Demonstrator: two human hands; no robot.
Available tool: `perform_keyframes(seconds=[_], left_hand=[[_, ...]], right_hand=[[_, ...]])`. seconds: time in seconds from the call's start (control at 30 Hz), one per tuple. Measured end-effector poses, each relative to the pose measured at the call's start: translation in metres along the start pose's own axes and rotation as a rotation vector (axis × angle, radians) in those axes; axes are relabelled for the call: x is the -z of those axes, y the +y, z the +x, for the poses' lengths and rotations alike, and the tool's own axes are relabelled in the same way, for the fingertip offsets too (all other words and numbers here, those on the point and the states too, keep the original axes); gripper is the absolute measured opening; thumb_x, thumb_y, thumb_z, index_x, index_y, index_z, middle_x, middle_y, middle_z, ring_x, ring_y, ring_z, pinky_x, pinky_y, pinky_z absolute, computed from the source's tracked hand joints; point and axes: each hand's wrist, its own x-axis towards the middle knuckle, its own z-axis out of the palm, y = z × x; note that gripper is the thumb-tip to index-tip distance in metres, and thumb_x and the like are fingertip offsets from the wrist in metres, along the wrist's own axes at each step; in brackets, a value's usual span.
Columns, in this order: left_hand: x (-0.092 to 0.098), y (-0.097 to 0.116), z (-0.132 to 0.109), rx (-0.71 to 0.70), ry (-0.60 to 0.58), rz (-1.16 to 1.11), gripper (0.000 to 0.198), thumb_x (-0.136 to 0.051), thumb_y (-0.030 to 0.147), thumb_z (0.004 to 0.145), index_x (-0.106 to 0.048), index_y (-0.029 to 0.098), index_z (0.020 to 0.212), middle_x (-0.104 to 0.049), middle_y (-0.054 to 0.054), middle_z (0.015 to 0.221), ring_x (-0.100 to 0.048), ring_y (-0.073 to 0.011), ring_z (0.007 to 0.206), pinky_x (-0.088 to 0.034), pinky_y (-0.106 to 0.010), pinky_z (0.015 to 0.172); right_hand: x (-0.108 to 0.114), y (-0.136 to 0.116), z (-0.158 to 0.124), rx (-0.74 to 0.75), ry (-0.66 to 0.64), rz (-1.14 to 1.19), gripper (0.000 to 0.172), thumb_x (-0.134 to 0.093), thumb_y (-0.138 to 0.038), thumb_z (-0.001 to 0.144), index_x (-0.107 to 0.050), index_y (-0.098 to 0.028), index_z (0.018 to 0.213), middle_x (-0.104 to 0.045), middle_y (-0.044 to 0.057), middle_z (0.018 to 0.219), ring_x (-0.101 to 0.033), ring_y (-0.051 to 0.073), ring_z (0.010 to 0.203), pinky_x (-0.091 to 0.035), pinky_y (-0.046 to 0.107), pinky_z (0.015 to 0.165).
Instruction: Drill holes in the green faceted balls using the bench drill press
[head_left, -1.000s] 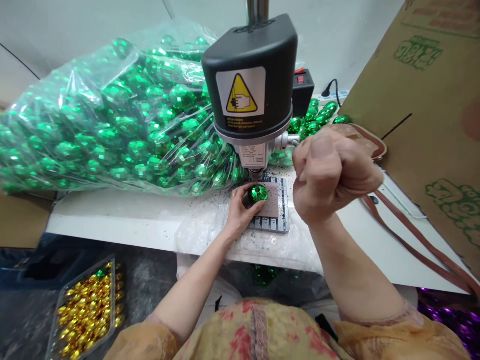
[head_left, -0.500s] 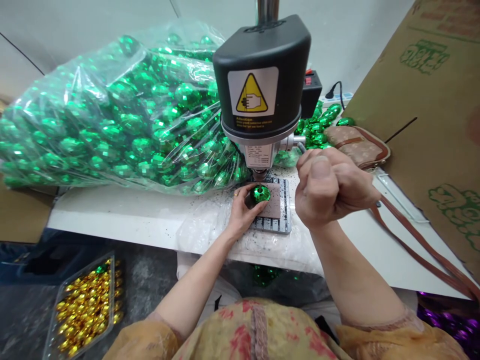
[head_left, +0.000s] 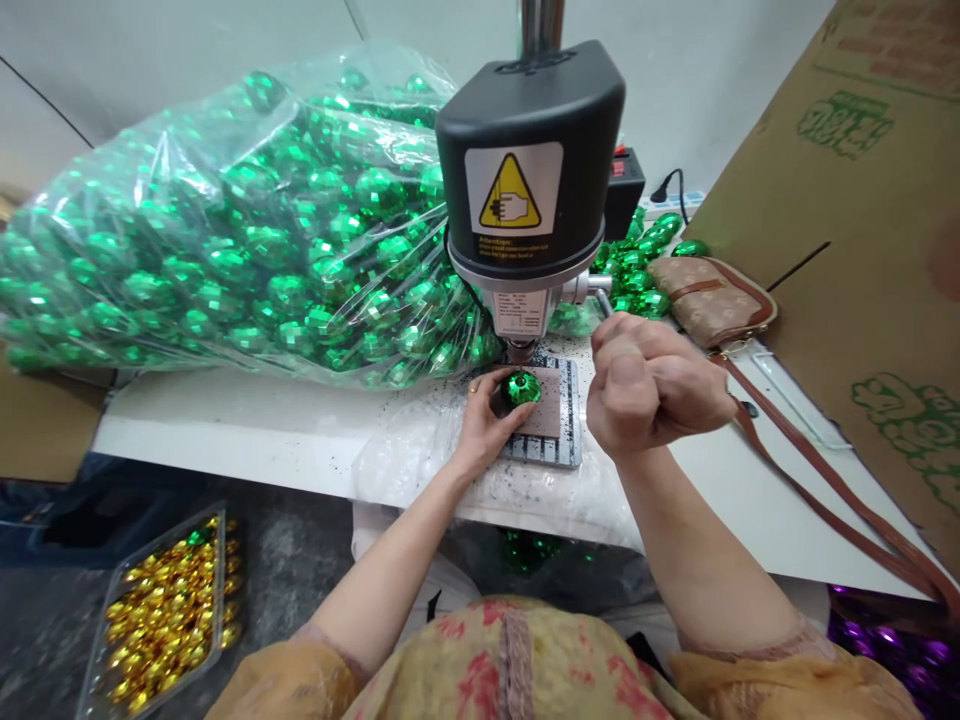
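Note:
On the wooden pad of the drill press base [head_left: 570, 440], a shiny green faceted ball [head_left: 523, 388] lies under the chuck. My left hand [head_left: 486, 415] grips it from the left, thumb in front and fingers behind. A dark hole shows in the top of the ball. The black-topped drill press [head_left: 529, 170] stands directly over it, with a warning sticker on its front. My right hand [head_left: 652, 385] is closed in a fist around the feed lever [head_left: 602, 298] at the right of the press; most of the lever is hidden in the fingers.
A large clear bag of green balls [head_left: 247, 240] fills the left of the white table [head_left: 225, 430]. Right of the press lie loose green balls [head_left: 645, 255], a brown handbag [head_left: 712, 290] and a cardboard box [head_left: 847, 250]. A clear bin [head_left: 217, 590] of gold balls stands below left.
My right hand has shifted slightly left and down with the lever. My left hand stays on the green ball. The view has moved a little.

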Motion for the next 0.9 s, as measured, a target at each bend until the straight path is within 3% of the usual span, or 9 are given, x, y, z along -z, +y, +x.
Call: perform_keyframes(seconds=[0.3, 0.37, 0.47, 0.6, 0.67, 0.8, 0.9], left_hand=[[-0.001, 0.0, -0.001, -0.014, 0.002, 0.026, 0.046, -0.083, 0.03, 0.076, -0.067, 0.025, 0.119, -0.066, -0.009, 0.119, -0.053, -0.0276, 0.121, -0.041, -0.042, 0.106], [-0.002, -0.001, 0.0, -0.008, 0.015, 0.017, 0.047, -0.084, 0.03, 0.074, -0.067, 0.024, 0.118, -0.066, -0.008, 0.119, -0.054, -0.0274, 0.121, -0.041, -0.041, 0.105], [-0.003, -0.001, -0.001, 0.007, 0.042, 0.011, 0.047, -0.085, 0.03, 0.073, -0.067, 0.024, 0.115, -0.065, -0.008, 0.117, -0.057, -0.0265, 0.118, -0.043, -0.04, 0.103], [0.004, 0.012, -0.025, -0.061, 0.128, 0.113, 0.044, -0.083, 0.034, 0.074, -0.063, 0.022, 0.112, -0.065, -0.008, 0.109, -0.061, -0.0237, 0.103, -0.047, -0.037, 0.091], [0.012, 0.02, -0.048, -0.24, 0.017, 0.18, 0.043, -0.081, 0.039, 0.075, -0.061, 0.021, 0.109, -0.065, -0.006, 0.1, -0.062, -0.0212, 0.092, -0.048, -0.034, 0.081], [0.032, 0.024, -0.101, -0.751, -0.42, 0.402, 0.045, -0.073, 0.053, 0.08, -0.059, 0.017, 0.102, -0.062, -0.004, 0.08, -0.057, -0.0193, 0.076, -0.046, -0.032, 0.068], [0.042, 0.019, -0.126, -0.913, -0.581, 0.589, 0.05, -0.068, 0.059, 0.084, -0.06, 0.015, 0.108, -0.064, -0.007, 0.086, -0.058, -0.0225, 0.085, -0.049, -0.035, 0.072]], right_hand=[[0.0, 0.002, -0.008, 0.046, 0.025, 0.013, 0.043, -0.054, -0.009, 0.082, -0.02, -0.018, 0.058, -0.032, -0.006, 0.051, -0.03, 0.004, 0.042, -0.035, 0.026, 0.044], [-0.006, -0.003, 0.006, -0.072, 0.105, -0.024, 0.048, -0.055, -0.012, 0.086, -0.017, -0.018, 0.057, -0.027, -0.006, 0.048, -0.029, 0.004, 0.041, -0.031, 0.027, 0.043], [-0.017, -0.008, 0.037, -0.307, 0.163, -0.072, 0.047, -0.059, -0.022, 0.089, -0.028, -0.02, 0.053, -0.027, -0.006, 0.049, -0.032, 0.007, 0.04, -0.025, 0.031, 0.044], [-0.024, -0.005, 0.065, -0.411, 0.103, -0.079, 0.046, -0.059, -0.018, 0.088, -0.028, -0.023, 0.054, -0.027, -0.006, 0.047, -0.031, 0.009, 0.04, -0.025, 0.033, 0.044], [-0.023, -0.003, 0.068, -0.408, 0.096, -0.081, 0.046, -0.058, -0.02, 0.089, -0.028, -0.024, 0.055, -0.028, -0.006, 0.048, -0.032, 0.009, 0.04, -0.024, 0.033, 0.045], [-0.022, -0.003, 0.063, -0.392, 0.087, -0.059, 0.042, -0.056, -0.028, 0.092, -0.031, -0.026, 0.059, -0.03, -0.006, 0.052, -0.035, 0.009, 0.043, -0.025, 0.032, 0.047], [-0.024, -0.005, 0.061, -0.4, 0.107, -0.049, 0.042, -0.056, -0.03, 0.093, -0.031, -0.025, 0.06, -0.029, -0.006, 0.053, -0.035, 0.007, 0.044, -0.025, 0.031, 0.047]])
